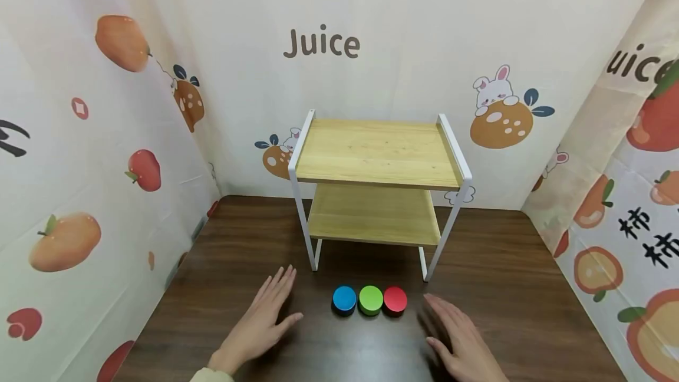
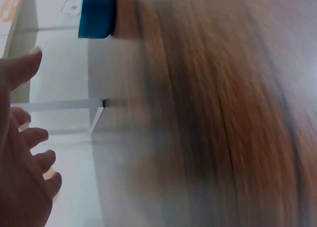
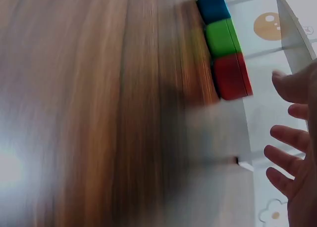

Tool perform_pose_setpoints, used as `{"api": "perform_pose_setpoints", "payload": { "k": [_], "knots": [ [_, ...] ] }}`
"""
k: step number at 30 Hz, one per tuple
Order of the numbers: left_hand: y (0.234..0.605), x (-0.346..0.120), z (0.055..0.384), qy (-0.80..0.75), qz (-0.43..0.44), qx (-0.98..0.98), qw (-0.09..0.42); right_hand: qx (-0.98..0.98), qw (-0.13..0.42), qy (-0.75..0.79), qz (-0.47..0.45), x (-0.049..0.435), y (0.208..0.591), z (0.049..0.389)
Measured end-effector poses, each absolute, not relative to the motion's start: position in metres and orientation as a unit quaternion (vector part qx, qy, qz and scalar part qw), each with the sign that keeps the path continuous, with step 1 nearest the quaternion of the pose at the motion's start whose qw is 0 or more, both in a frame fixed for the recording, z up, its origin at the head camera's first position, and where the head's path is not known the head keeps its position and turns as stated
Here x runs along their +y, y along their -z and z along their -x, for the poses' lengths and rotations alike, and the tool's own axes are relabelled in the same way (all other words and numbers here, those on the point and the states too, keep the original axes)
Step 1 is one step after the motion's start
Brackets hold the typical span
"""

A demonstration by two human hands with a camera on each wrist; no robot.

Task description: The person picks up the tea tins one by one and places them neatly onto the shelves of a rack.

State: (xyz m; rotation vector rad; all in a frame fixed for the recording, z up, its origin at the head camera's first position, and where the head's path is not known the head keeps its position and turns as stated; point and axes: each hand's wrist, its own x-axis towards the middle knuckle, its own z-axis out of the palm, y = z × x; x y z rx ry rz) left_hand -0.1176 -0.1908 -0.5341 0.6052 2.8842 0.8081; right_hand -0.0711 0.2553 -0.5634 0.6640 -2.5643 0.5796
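Observation:
Three small round containers stand in a row on the dark wooden table: a blue one (image 1: pixel 344 299), a green one (image 1: pixel 371 300) and a red one (image 1: pixel 395 300). To the left of the blue one is my left hand (image 1: pixel 263 317), its fingers extended and thumb spread, holding nothing. My right hand (image 1: pixel 462 339) is to the right of the red one, fingers extended, also holding nothing. In the right wrist view the red container (image 3: pixel 232 76) is the closest of the row to that hand. The left wrist view has the blue container (image 2: pixel 97 17) beyond the thumb.
Behind the row stands a two-tier shelf with a wooden top board (image 1: pixel 378 152), a lower board (image 1: pixel 373 214) and white metal side frames. Its front feet come down just behind the containers. A printed curtain (image 1: pixel 414 34) encloses the back and sides of the table (image 1: pixel 239 240).

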Motion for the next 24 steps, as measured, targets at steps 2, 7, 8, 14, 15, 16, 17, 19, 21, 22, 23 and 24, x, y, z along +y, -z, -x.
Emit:
{"api": "perform_pose_setpoints", "payload": {
  "k": [2, 7, 8, 14, 15, 16, 17, 19, 21, 22, 23, 24],
  "knots": [
    [0.537, -0.187, 0.126, -0.295, -0.165, 0.94, 0.053, -0.928, 0.205, -0.224, -0.215, 0.247, 0.563, 0.073],
    [0.55, -0.174, 0.151, -0.385, -0.111, 0.916, 0.026, -0.933, 0.191, -0.251, -0.176, 0.228, 0.564, 0.082],
    [0.553, -0.171, 0.156, -0.409, -0.105, 0.906, 0.017, -0.933, 0.188, -0.255, -0.172, 0.225, 0.564, 0.084],
    [0.571, -0.156, 0.176, -0.491, -0.103, 0.865, -0.035, -0.938, 0.115, -0.303, -0.125, 0.211, 0.569, 0.092],
    [0.573, -0.154, 0.178, -0.499, -0.099, 0.86, -0.04, -0.938, 0.1, -0.311, -0.117, 0.21, 0.57, 0.094],
    [0.574, -0.153, 0.18, -0.504, -0.093, 0.857, -0.044, -0.938, 0.089, -0.317, -0.11, 0.209, 0.571, 0.094],
    [0.574, -0.152, 0.182, -0.511, -0.087, 0.854, -0.047, -0.938, 0.081, -0.321, -0.106, 0.208, 0.572, 0.095],
    [0.574, -0.152, 0.185, -0.52, -0.076, 0.849, -0.05, -0.938, 0.078, -0.321, -0.103, 0.206, 0.574, 0.097],
    [0.574, -0.152, 0.189, -0.518, -0.072, 0.85, -0.06, -0.938, 0.082, -0.321, -0.104, 0.205, 0.576, 0.098],
    [0.573, -0.152, 0.191, -0.514, -0.072, 0.852, -0.065, -0.938, 0.084, -0.321, -0.104, 0.205, 0.577, 0.098],
    [0.573, -0.152, 0.193, -0.514, -0.073, 0.852, -0.068, -0.938, 0.083, -0.321, -0.102, 0.204, 0.578, 0.099],
    [0.572, -0.151, 0.196, -0.512, -0.073, 0.853, -0.069, -0.937, 0.08, -0.324, -0.1, 0.204, 0.578, 0.101]
  ]
}}
